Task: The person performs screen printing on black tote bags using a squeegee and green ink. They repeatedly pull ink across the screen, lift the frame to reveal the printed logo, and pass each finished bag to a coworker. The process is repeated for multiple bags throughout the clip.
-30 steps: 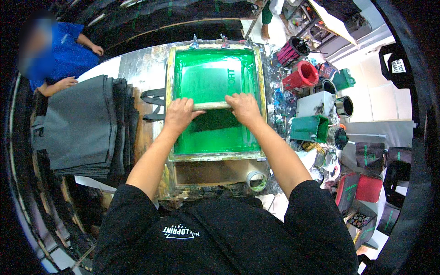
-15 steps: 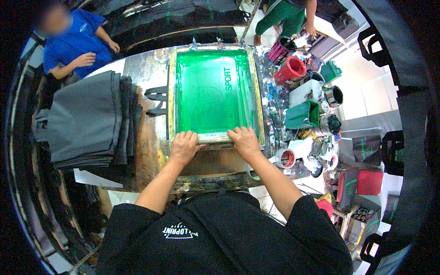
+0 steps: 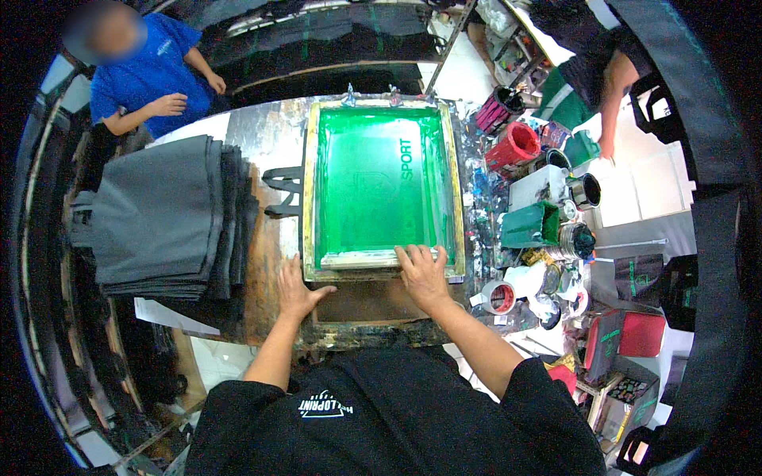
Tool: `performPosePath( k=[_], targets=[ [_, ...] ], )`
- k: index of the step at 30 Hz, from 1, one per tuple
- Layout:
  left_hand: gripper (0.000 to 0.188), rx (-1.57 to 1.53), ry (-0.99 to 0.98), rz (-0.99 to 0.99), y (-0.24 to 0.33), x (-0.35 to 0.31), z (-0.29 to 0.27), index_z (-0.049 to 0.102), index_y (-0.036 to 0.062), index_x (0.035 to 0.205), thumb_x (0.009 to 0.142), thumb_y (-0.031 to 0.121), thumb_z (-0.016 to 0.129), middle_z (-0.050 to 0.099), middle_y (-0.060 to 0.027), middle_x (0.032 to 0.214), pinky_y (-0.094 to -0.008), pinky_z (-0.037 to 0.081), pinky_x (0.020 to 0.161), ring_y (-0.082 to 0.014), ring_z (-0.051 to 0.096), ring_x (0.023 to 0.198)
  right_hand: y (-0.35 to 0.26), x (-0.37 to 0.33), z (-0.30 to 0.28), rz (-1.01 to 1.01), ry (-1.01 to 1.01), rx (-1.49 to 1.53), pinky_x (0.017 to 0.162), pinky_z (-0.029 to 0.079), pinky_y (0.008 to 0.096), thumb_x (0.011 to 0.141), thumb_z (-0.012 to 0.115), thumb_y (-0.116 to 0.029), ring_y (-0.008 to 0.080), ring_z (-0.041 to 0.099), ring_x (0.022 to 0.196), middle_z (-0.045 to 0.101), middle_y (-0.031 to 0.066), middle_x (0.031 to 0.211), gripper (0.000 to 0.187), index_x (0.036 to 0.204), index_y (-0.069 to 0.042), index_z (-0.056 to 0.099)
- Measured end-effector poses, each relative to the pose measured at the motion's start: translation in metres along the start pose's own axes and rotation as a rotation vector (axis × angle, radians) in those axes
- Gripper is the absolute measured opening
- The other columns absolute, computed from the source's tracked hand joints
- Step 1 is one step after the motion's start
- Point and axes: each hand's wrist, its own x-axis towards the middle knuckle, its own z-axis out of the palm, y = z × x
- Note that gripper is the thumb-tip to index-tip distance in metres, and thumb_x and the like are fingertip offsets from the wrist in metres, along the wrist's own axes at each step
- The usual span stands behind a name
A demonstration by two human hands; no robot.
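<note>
In the head view, we see bare worn table between the stacked dark bags and the screen frame; our left hand spreads wide, gripping nothing, at the frame's near-left corner. Our right hand curls its fingers over the pale, straight squeegee, which lies along the near inner edge, beside glossy green ink.

bright centre | glare on green screen | floor washed out | dark, grainy rim | fisheye-curved edges
</note>
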Motion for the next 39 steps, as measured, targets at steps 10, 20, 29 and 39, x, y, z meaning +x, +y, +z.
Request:
performPosePath(
  k=[10,20,29,39],
  targets=[
    [0.104,-0.127,0.123,0.091,-0.016,-0.002,0.016,0.059,0.0050,0.144,0.058,0.050,0.097,0.058,-0.0136,0.116,-0.0498,0.045,0.092,-0.0366,0.057,0.108,-0.004,-0.007,-0.013,0.033,0.048,0.160,0.103,0.033,0.0551,0.090,0.067,-0.017,0.0217,0.060,0.111,0.064,0.0022,0.116,0.042,0.131,-0.022,0.066],
    [0.103,-0.527,0.179,-0.020,0.020,0.013,-0.033,0.048,-0.0045,0.152,0.066,0.018,0.099,0.070,-0.0242,0.128,-0.0412,0.052,0.104,-0.0332,0.068,0.119,-0.007,0.021,-0.089,0.041,0.146,0.101,0.108,0.031,0.0594,0.086,0.070,-0.014,0.0261,0.056,0.115,0.060,0.0075,0.115,0.056,0.141,-0.019,0.062],
    [0.078,-1.059,0.374,-0.030,0.106,0.108,-0.151,0.053,-0.0030,0.148,0.086,0.023,0.091,0.068,-0.0061,0.115,-0.0290,0.054,0.086,-0.0147,0.065,0.098,0.020,0.128,-0.193,-0.027,0.518,-0.071,0.100,0.034,0.0520,0.088,0.068,-0.047,0.0300,0.058,0.105,0.063,0.0124,0.106,0.052,0.128,-0.013,0.068],
    [0.106,-0.149,0.314,-0.176,0.008,0.097,-0.004,0.028,-0.0126,0.157,0.087,0.041,0.087,0.050,-0.0338,0.136,-0.0493,0.048,0.104,-0.0418,0.055,0.123,0.038,0.214,-0.244,-0.069,0.630,-0.128,0.085,0.037,0.0472,0.093,0.062,-0.066,0.0314,0.063,0.098,0.068,0.0135,0.094,0.057,0.109,-0.012,0.072]
  ],
)
